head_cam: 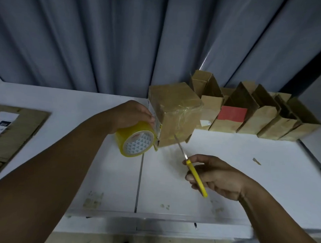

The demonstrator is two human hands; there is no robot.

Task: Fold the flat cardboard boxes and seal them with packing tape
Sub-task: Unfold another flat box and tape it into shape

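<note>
We judge the box [174, 114] light, hollow, easily dented — grip its edges. It tilts over the table [75, 100] against the tape roll [135, 138], which our left hand [131, 113] clutches; our right hand [217, 176] holds the scissors [196, 174], fingers curled.

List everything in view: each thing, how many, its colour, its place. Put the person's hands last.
taped brown cardboard box: one, brown, centre, tilted.
yellow roll of packing tape: one, yellow, against the box.
yellow-handled scissors: one, yellow, pointing at the box.
open cardboard boxes: several, brown, back right row.
flat cardboard sheets: some, brown, left edge.
white table: one, white, underneath.
grey curtain: one, grey, behind.
left hand: holds the tape roll.
right hand: grips the scissors.
</note>
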